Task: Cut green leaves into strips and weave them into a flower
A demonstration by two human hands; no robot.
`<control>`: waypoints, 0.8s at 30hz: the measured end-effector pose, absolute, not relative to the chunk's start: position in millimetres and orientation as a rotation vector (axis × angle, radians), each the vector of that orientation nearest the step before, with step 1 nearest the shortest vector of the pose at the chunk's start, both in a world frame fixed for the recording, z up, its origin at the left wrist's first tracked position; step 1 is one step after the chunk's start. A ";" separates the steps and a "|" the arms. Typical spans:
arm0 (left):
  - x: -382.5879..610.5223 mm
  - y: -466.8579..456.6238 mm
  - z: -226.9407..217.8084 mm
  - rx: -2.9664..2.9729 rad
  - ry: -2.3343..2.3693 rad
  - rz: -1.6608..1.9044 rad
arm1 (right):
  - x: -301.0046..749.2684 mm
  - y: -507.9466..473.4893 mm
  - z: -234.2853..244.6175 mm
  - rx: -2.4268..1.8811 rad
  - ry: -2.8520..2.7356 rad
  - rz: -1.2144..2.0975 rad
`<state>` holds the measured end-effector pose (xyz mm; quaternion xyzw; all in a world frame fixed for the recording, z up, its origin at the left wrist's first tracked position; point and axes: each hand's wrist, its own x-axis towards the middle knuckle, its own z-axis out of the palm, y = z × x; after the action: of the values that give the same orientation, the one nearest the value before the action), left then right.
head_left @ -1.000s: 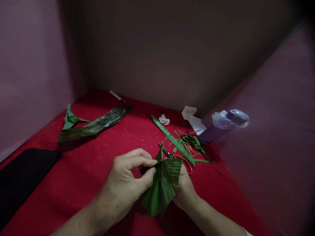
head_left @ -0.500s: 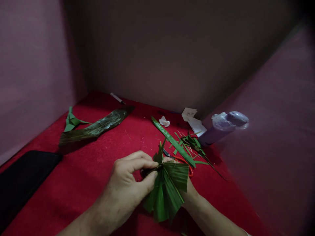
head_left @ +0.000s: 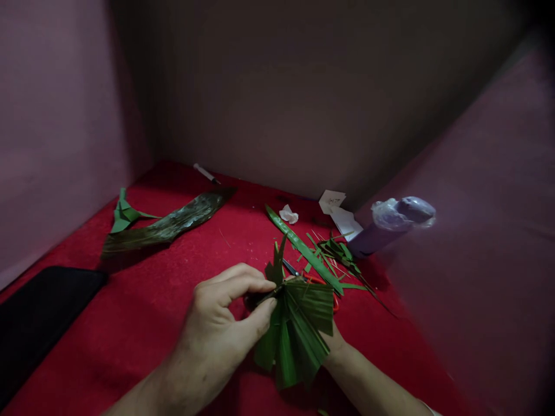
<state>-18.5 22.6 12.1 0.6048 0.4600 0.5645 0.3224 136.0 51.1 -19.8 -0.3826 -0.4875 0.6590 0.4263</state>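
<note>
A pleated green leaf (head_left: 295, 335) fans out in front of me, with a jagged upright piece of leaf rising from its gathered top. My left hand (head_left: 229, 315) pinches the gathered end between thumb and index finger. Behind the fan is my right hand (head_left: 332, 341); its fingers are mostly hidden by the leaf, so its grip does not show. Partly covered by the leaf, a pair of scissors (head_left: 318, 281) with red handles lies on the red cloth just beyond.
Beyond lie a long leaf strip (head_left: 303, 248), leaf scraps (head_left: 340, 249), crumpled tissue (head_left: 288, 214) and white papers (head_left: 333, 201). A purple bottle (head_left: 379, 231) stands right. Leftward are a broad dark leaf (head_left: 169, 222), a folded leaf (head_left: 125, 215), a syringe-like tube (head_left: 206, 173) and a black flat object (head_left: 47, 318).
The upright leaf piece has shifted slightly left, and the fan has turned a little. My left hand keeps its pinch and has moved slightly left.
</note>
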 end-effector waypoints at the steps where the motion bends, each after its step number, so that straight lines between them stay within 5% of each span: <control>1: -18.6 22.4 11.5 1.592 1.212 1.489 | 135.1 51.2 -19.3 -0.957 -1.223 1.643; 24: -16.2 23.7 10.0 1.540 1.196 1.463 | 136.4 50.0 -30.3 -0.972 -1.088 1.755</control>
<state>-16.2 23.7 10.0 0.5930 0.4606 0.5634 0.3447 136.4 50.0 -30.3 -0.3870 -0.4332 0.6992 0.4167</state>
